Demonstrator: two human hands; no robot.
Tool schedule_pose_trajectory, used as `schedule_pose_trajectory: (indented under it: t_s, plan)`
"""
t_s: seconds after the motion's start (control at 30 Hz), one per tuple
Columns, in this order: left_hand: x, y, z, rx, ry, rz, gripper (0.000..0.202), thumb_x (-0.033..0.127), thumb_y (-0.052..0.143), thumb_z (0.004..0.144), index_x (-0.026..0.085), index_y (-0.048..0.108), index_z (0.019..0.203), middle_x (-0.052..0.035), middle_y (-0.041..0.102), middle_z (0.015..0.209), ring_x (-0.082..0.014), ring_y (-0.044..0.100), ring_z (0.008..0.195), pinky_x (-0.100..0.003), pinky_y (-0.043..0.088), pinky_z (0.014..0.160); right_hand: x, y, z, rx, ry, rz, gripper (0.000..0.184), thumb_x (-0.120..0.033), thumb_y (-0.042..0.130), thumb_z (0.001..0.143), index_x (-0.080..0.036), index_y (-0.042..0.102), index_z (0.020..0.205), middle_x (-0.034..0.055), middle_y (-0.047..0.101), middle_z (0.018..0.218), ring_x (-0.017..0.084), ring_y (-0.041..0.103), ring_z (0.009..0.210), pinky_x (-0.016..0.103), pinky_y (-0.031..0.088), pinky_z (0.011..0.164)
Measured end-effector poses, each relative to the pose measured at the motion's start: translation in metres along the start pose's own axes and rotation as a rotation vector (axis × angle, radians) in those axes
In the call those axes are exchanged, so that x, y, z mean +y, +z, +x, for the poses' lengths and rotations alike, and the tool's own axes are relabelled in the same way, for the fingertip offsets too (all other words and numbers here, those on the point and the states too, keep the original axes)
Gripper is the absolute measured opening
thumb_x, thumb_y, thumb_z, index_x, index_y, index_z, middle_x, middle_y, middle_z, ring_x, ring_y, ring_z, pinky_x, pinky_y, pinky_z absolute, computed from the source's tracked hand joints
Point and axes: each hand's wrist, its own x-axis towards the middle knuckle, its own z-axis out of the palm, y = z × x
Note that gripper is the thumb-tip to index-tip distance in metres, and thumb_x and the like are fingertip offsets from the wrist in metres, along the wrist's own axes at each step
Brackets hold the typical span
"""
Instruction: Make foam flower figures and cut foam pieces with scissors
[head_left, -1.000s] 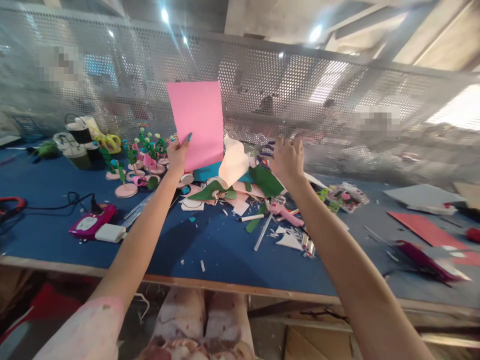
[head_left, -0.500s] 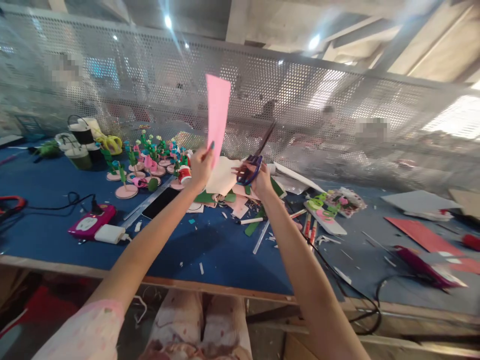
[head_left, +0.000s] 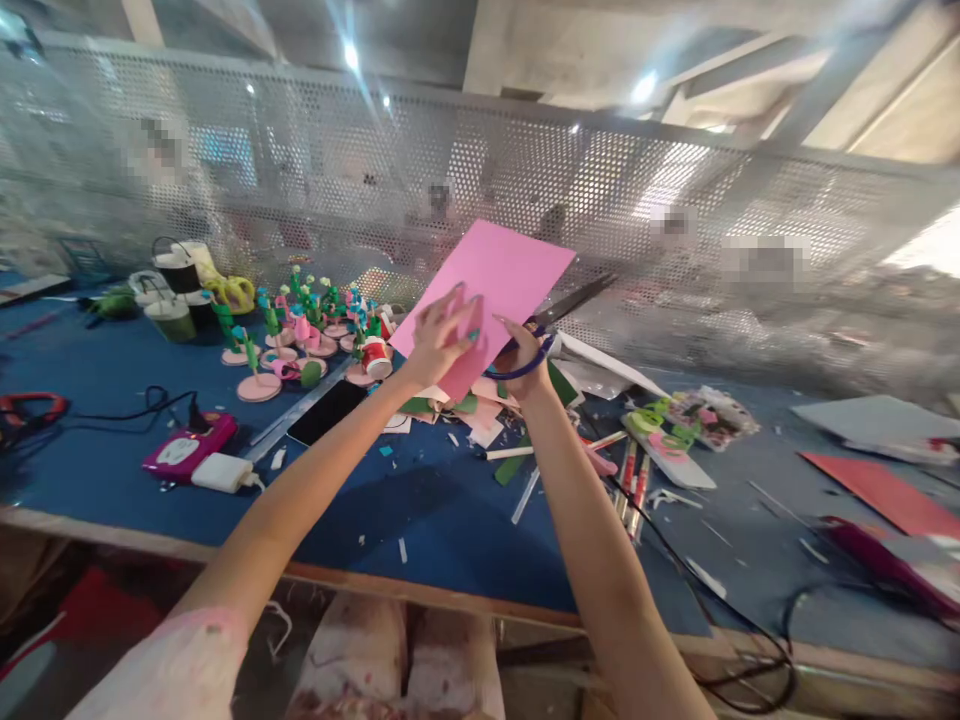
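Observation:
A pink sheet (head_left: 517, 265) of paper or thin foam is raised, tilted, above the table. My left hand (head_left: 442, 340) lies across its near face, fingers spread. In my right hand (head_left: 521, 355) are dark-bladed scissors (head_left: 574, 300) with purple-blue handles, the blades pointing up and right. A finger of that hand rests against the sheet's right edge; whether it pinches the sheet is unclear. The sheet hides part of the scissors. Below are pink and green scraps (head_left: 484, 420) and a white pen (head_left: 510, 452).
Small craft flowers (head_left: 307, 335) on round pink bases stand left, near a black phone (head_left: 326, 412) and a magenta device (head_left: 187, 448) with a white plug. Behind rises a perforated metal screen (head_left: 300, 200). At right lie a red sheet (head_left: 877, 490) and black cables (head_left: 787, 650).
The pink sheet has come down and turned its broad face to me. My left hand has changed from pinching its lower end to lying spread over it. The scissors have tilted further right.

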Motion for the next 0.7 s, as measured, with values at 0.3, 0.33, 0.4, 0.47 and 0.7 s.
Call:
schedule_pose_trajectory:
  t_s: [0.3,0.33,0.4,0.47,0.7]
  plan:
    - [-0.038,-0.043,0.006,-0.04,-0.296,-0.376,0.083,0.048,0.086,0.049,0.017,0.054,0.119,-0.0152,0.062,0.121,-0.0336,0.059,0.114,-0.056,0.048,0.096,-0.001,-0.019,0.009,-0.067,0.054,-0.034,0.016,-0.028,0.071,0.069,-0.02,0.065,0.082,0.0029,0.074,0.087,0.023,0.069,0.093,0.037,0.057,0.08]
    - [-0.037,-0.043,0.005,-0.027,-0.289,-0.406,0.081,0.047,0.086,0.049,0.017,0.055,0.117,-0.0149,0.062,0.119,-0.0327,0.06,0.112,-0.054,0.049,0.095,0.0,-0.019,0.011,-0.042,0.056,-0.046,0.018,-0.031,0.07,0.072,-0.02,0.064,0.083,0.0032,0.074,0.086,0.022,0.069,0.091,0.036,0.058,0.078]
    - [-0.034,-0.045,0.005,0.042,-0.243,-0.427,0.079,0.046,0.086,0.049,0.017,0.056,0.116,-0.0137,0.063,0.119,-0.0314,0.061,0.112,-0.052,0.05,0.096,0.002,-0.022,0.013,0.028,0.068,-0.08,0.023,-0.042,0.066,0.076,-0.021,0.06,0.083,0.0027,0.073,0.082,0.02,0.07,0.079,0.033,0.058,0.069]
    - [-0.031,-0.05,0.007,0.123,-0.201,-0.426,0.077,0.047,0.087,0.05,0.018,0.056,0.115,-0.0124,0.064,0.118,-0.0306,0.062,0.111,-0.051,0.051,0.096,0.003,-0.026,0.011,0.123,0.071,-0.134,0.032,-0.053,0.062,0.078,-0.021,0.056,0.077,0.0013,0.07,0.072,0.016,0.067,0.059,0.029,0.056,0.054]
    - [-0.035,-0.068,0.013,0.32,-0.159,-0.491,0.072,0.044,0.087,0.051,0.019,0.054,0.111,-0.0112,0.066,0.113,-0.0298,0.062,0.11,-0.051,0.049,0.099,0.018,-0.038,-0.043,0.067,0.083,-0.513,0.051,-0.07,0.057,0.073,-0.02,0.052,0.064,-0.0047,0.047,0.04,0.009,0.043,0.031,0.021,0.035,0.032]
